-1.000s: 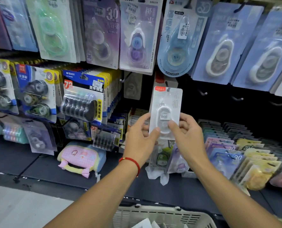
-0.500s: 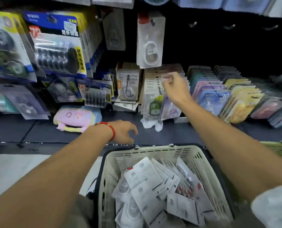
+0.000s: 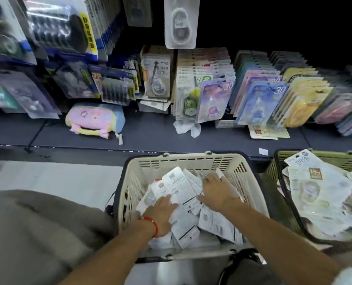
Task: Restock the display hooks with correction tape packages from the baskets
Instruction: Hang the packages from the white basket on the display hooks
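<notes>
Both hands have dropped from the shelf into the cream basket. The left hand and right hand lie flat, fingers spread on the loose correction tape packages, gripping none yet. One package already hangs above, so another pick begins.

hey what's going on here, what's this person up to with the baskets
A person is restocking a stationery display. Both hands are down in the cream basket, resting on the pile of white correction tape packages: the left hand and the right hand lie on top with fingers spread, nothing lifted yet. One package hangs on a hook above. A green basket of packages sits to the right.
</notes>
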Demonstrator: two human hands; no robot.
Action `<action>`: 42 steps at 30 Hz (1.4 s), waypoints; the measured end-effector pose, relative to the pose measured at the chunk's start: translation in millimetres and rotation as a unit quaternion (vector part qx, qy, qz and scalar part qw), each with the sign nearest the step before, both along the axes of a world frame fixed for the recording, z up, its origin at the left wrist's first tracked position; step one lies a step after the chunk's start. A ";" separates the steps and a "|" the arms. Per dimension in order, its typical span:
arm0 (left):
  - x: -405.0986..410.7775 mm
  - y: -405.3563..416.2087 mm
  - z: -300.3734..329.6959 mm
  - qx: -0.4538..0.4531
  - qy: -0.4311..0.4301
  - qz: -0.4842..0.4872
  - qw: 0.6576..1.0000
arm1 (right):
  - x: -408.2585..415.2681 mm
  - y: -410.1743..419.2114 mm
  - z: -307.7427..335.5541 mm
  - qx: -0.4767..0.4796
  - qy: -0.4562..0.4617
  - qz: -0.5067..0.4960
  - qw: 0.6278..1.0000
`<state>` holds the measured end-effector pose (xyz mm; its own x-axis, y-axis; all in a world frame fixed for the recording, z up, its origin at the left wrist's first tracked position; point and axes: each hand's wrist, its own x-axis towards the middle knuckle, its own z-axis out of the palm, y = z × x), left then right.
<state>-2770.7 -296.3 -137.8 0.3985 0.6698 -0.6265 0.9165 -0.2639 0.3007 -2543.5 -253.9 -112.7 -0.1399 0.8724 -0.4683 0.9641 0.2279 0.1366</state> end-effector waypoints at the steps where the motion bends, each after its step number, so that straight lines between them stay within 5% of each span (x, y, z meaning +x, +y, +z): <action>1: -3.5 -6.8 -5.9 0.009 -0.008 0.006 1.000 | -9.9 -4.9 -6.8 0.028 0.021 -0.014 0.999; 8: -9.5 -8.8 2.4 0.037 -0.141 0.178 0.973 | -65.8 -22.9 -32.1 0.030 0.213 -0.218 0.952; 15: -8.3 4.2 28.0 0.218 -0.118 0.117 0.962 | -22.4 -8.3 -1.5 -0.004 0.388 -0.289 0.875; 17: -7.6 9.6 34.9 0.251 -0.110 0.056 0.960 | -2.4 -3.7 14.4 -0.049 0.461 -0.330 0.822; 21: -1.1 9.9 37.8 0.286 -0.102 -0.038 0.952 | 23.3 -4.9 43.4 -0.211 0.617 -0.400 0.644; 26: 9.1 10.3 43.3 0.369 -0.193 -0.030 0.909 | 25.2 -22.0 47.2 -0.293 0.648 -0.422 0.562; 29: 5.8 9.2 41.3 0.293 -0.235 0.036 0.926 | 25.4 -27.8 36.5 -0.283 0.661 -0.460 0.521; 30: 4.3 7.1 38.7 0.255 -0.248 0.086 0.931 | 26.1 -29.9 32.4 -0.272 0.636 -0.472 0.547; 31: 2.5 4.4 36.1 0.219 -0.268 0.149 0.926 | 25.7 -33.0 27.9 -0.246 0.588 -0.463 0.616; 33: -2.0 1.0 32.2 0.155 -0.319 0.282 0.891 | 21.9 -42.3 17.2 -0.169 0.394 -0.336 0.838; 35: -7.1 0.5 31.9 0.082 -0.368 0.388 0.841 | 12.0 -54.1 0.6 -0.143 0.182 -0.159 0.960; 38: -11.5 3.5 36.9 -0.035 -0.407 0.490 0.770 | -10.9 -69.0 -16.3 -0.109 0.028 -0.047 0.993; 42: -14.7 5.2 38.7 -0.093 -0.434 0.564 0.696 | -6.8 -57.5 -3.8 -0.056 0.077 -0.078 0.992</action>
